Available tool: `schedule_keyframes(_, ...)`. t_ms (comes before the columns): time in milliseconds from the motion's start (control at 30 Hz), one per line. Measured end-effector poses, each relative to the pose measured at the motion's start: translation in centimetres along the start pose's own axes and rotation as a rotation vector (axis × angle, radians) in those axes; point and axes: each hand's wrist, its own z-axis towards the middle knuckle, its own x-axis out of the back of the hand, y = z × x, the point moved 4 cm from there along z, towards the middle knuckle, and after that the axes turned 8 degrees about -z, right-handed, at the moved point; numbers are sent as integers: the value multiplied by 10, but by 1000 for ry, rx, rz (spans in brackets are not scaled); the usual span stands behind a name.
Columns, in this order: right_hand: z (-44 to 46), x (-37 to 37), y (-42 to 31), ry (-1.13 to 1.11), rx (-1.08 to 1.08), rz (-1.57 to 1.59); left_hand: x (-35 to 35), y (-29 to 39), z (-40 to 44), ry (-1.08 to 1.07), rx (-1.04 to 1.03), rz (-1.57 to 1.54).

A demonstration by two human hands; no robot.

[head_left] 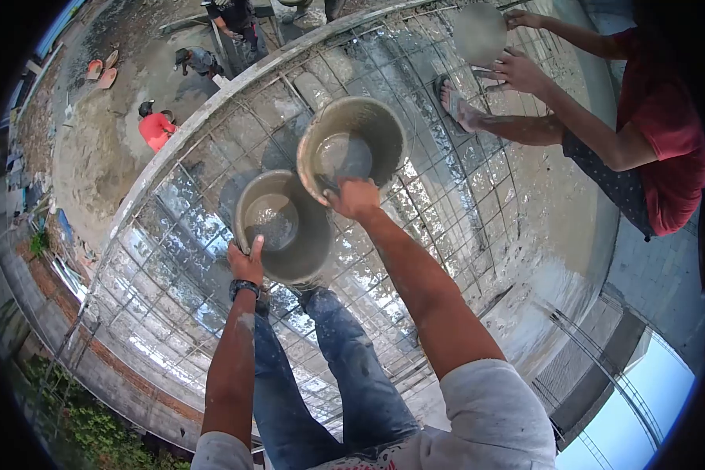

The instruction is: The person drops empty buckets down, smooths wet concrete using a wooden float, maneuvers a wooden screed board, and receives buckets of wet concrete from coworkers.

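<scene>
My left hand (247,260) grips the near left rim of a grey bucket (309,247), thumb over the edge. Another bucket (385,141), with a mud-smeared rim, is held by my right hand (355,197), its fingers hooked over the near edge. The two buckets touch or overlap at their sides, mouths tipped toward me. A little wet, grey residue shows at the bottom of each. Beneath them lies a grid of steel rebar (438,227) over wet, shiny concrete. My legs in jeans stand just below the left bucket.
On the right, a co-worker in a red shirt (669,149) has both hands at a round grey object (480,35). A raised concrete edge (160,164) curves along the left. Beyond and lower are several people, a sand pile (94,160) and orange containers (106,77).
</scene>
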Motion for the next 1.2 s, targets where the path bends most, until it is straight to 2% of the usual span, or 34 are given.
schedule_keyframes(33, 7, -11, -2, 11, 9, 22, 1, -7, 2, 75, -129, 5)
schedule_keyframes(100, 16, -30, -7, 35, 33, 79, 6, -21, 5, 58, -70, 81)
schedule_keyframes(200, -22, 6, -16, 39, 237, -30, 10, -4, 3, 30, -11, 187)
schedule_keyframes(300, -21, -42, 16, 59, 345, -292, 9, 4, -2, 21, 18, 158)
schedule_keyframes(400, -16, -61, 27, 271, 313, -378, 6, 6, -3, 19, 6, 131)
schedule_keyframes(467, -23, -24, 17, 263, 232, -278, 8, 24, -7, 8, 51, 128)
schedule_keyframes(533, -24, 22, 24, 484, 162, -137, 9, 33, -9, -6, 115, 143)
schedule_keyframes(600, -32, 68, 38, 519, -32, -115, 8, 23, -12, 27, 88, 169)
schedule_keyframes(667, -61, 99, 52, 628, -99, -4, 9, 14, -5, 29, 62, 175)
schedule_keyframes(733, -126, 136, 25, 640, -138, 181, 8, 5, -4, -7, 64, 161)
schedule_keyframes(800, -187, 155, -14, 783, -24, 340, 8, -1, -5, -5, 57, 184)
schedule_keyframes(867, -234, 156, -40, 682, -22, 333, 12, 2, -6, -22, 63, 191)
schedule_keyframes(1000, -268, 114, -77, 574, 348, 118, 23, -6, 2, -191, 15, 91)
schedule_keyframes(1033, -261, 103, -89, 517, 473, 123, 26, -9, 2, -218, 23, 160)
schedule_keyframes(1067, -253, 80, -87, 392, 525, -23, 31, -15, 3, -244, 104, -48)
schedule_keyframes(1133, -217, 11, -64, 297, 499, -248, 41, -9, 8, -290, 261, -474)
schedule_keyframes(1167, -196, -19, -50, 268, 460, -314, 44, -18, 10, -287, 406, -494)
schedule_keyframes(1200, -177, -42, -41, 239, 422, -379, 45, -23, 12, -273, 307, -485)
